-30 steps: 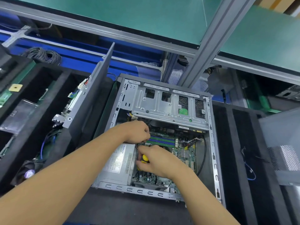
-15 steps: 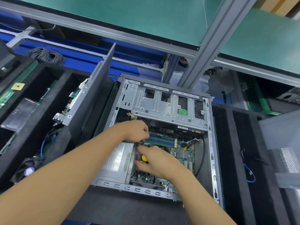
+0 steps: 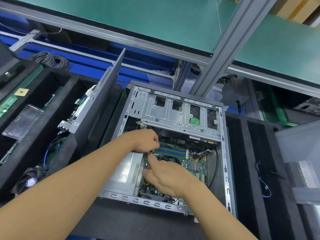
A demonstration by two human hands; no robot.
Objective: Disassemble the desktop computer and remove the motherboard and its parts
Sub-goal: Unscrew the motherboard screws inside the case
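Reaching in from lower left across the power supply (image 3: 124, 172): left hand (image 3: 147, 141), knuckles up, fingers curled together, tips pinching a small dark piece (image 3: 150, 152) too small to identify. Coming in from lower right: right hand (image 3: 168, 175), palm down, index finger stretched toward the left fingertips, thumb and remaining fingers wrapped on a yellow-handled tool (image 3: 150, 171). Directly beneath both hands, inside the open computer case (image 3: 224, 153): motherboard (image 3: 195, 164), its memory slots (image 3: 171, 151) just right of the left fingertips

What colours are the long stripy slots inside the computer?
Alternating green and blue-purple: the long memory slots on the green motherboard, head view.
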